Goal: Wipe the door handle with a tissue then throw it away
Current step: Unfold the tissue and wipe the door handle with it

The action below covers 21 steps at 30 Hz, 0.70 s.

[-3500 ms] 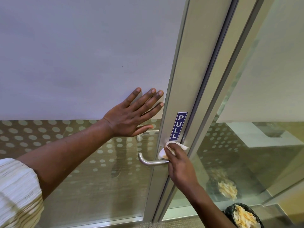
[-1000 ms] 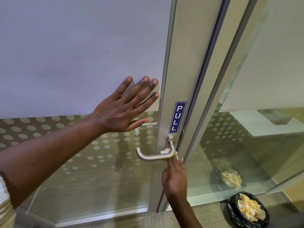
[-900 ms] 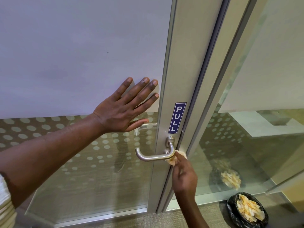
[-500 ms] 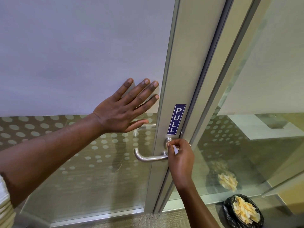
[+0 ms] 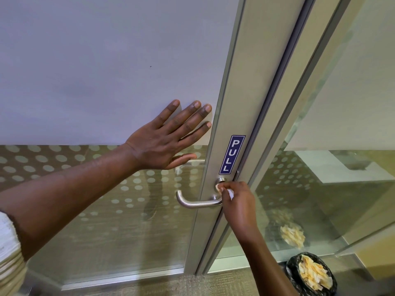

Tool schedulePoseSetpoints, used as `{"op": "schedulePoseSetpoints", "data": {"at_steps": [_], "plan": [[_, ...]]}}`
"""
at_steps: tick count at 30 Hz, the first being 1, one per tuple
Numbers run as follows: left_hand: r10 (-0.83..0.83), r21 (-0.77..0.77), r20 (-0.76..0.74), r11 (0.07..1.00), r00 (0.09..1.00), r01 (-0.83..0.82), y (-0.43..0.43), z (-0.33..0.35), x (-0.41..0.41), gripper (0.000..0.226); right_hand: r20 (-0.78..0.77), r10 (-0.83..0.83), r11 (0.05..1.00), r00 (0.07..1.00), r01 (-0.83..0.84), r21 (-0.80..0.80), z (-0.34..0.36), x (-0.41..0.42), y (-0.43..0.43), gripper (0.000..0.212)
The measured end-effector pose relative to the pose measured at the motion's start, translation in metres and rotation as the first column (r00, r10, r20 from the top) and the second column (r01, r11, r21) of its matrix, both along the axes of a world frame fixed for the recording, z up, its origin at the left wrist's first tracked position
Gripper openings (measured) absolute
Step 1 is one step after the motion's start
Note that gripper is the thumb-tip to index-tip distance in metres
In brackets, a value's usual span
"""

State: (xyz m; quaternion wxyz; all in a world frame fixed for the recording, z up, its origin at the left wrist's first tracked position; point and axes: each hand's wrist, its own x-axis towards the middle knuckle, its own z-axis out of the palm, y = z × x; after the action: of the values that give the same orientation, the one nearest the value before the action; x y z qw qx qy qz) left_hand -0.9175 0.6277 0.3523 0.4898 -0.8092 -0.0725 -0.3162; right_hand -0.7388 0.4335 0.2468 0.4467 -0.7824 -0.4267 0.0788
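Right hand (image 5: pixel 240 202) rose to curved steel handle (image 5: pixel 197 202).

office / commercial building, not a home: aluminium-framed glass door (image 5: pixel 233 103), frosted film panel (image 5: pixel 96 60) under the left hand (image 5: pixel 164 144), dot-pattern privacy film (image 5: pixel 85 189) below it, blue "PULL" sign (image 5: pixel 232 154) just above the right hand (image 5: pixel 237 201), glass partition (image 5: pixel 331 189) to its right, carpet floor (image 5: pixel 171 285), bagged waste bin (image 5: pixel 312 274) lower right
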Motion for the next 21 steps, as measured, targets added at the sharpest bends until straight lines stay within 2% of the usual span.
{"op": "schedulePoseSetpoints", "data": {"at_steps": [6,8,10,12,13,15,18,19,21], "plan": [[0.0,-0.004,-0.009,1.0,1.0,0.0,0.0,-0.001,0.0,0.085,-0.108,-0.018,1.0,0.994,0.018,0.002,-0.009,-0.005,-0.013,0.014],[-0.001,-0.003,-0.006,1.0,1.0,0.001,0.001,-0.001,0.0,0.085,-0.238,-0.009,0.998,0.971,0.022,0.052,-0.017,-0.011,-0.02,0.012],[-0.007,-0.005,-0.002,1.0,1.0,0.007,0.0,-0.001,0.0,0.085,-0.453,-0.009,0.991,0.892,0.07,0.117,-0.025,-0.016,-0.022,0.009],[-0.01,-0.009,-0.001,1.0,1.0,0.01,0.0,-0.001,0.0,0.085,-0.716,0.011,0.968,0.698,0.172,0.182,-0.03,-0.019,-0.019,0.006],[-0.01,-0.012,-0.002,1.0,1.0,0.01,0.0,-0.001,0.0,0.085,-0.829,0.046,0.949,0.557,0.235,0.21,-0.032,-0.018,-0.017,0.006],[-0.012,-0.015,-0.004,1.0,1.0,0.012,-0.001,-0.001,0.0,0.084,-0.951,0.118,0.91,0.285,0.352,0.218,-0.033,-0.013,-0.01,0.008],[-0.01,-0.014,-0.001,1.0,1.0,0.01,-0.001,-0.001,0.0,0.084,-0.963,0.269,0.878,-0.03,0.417,0.233,-0.033,-0.006,0.001,0.015],[-0.01,-0.014,0.0,1.0,1.0,0.01,-0.001,-0.001,0.0,0.084,-0.944,0.315,0.869,-0.095,0.428,0.247,-0.033,-0.005,0.004,0.016],[-0.011,-0.011,0.001,1.0,1.0,0.011,-0.001,-0.001,0.0,0.084,-0.917,0.369,0.856,-0.152,0.439,0.271,-0.034,-0.008,0.006,0.018]]}}
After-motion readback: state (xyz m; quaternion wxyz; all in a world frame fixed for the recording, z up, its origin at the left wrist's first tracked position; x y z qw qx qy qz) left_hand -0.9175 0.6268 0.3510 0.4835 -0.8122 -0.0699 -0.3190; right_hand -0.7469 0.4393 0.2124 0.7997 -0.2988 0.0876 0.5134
